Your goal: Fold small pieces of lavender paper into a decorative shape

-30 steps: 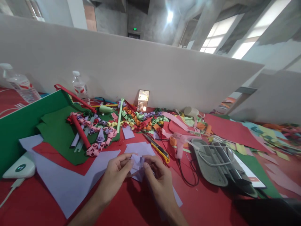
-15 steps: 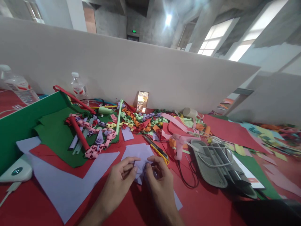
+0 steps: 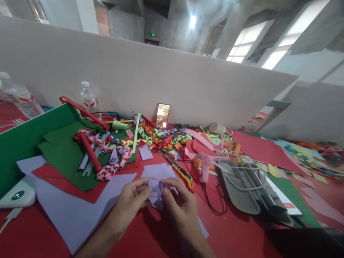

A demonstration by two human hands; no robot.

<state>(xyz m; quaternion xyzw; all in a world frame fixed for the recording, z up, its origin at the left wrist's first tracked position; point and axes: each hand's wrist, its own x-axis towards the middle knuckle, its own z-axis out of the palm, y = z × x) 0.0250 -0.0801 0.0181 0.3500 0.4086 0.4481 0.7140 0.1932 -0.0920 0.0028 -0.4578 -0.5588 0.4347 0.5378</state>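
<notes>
Between my two hands is a small folded piece of purple paper (image 3: 155, 191), held just above the red table. My left hand (image 3: 134, 199) pinches its left side between thumb and fingers. On the other side, my right hand (image 3: 179, 202) grips a raised fold with thumb and forefinger. Behind the folded piece lies a flat purple sheet (image 3: 161, 170), partly hidden by it and by my fingers. A yellow utility knife (image 3: 181, 173) rests close beyond my right hand. To the left spreads a large purple sheet (image 3: 72, 215) with a cut-out edge.
Paper chains (image 3: 154, 136) heap up along the back, before a propped phone (image 3: 162, 115). A pink glue gun (image 3: 205, 166) and a grey case (image 3: 238, 190) lie on the right. At the left are a green board (image 3: 40, 125) and a white device (image 3: 20, 195).
Both hands have shifted slightly left with the folded purple paper. The piece is turned and its right fold now stands up between my right thumb and finger.
</notes>
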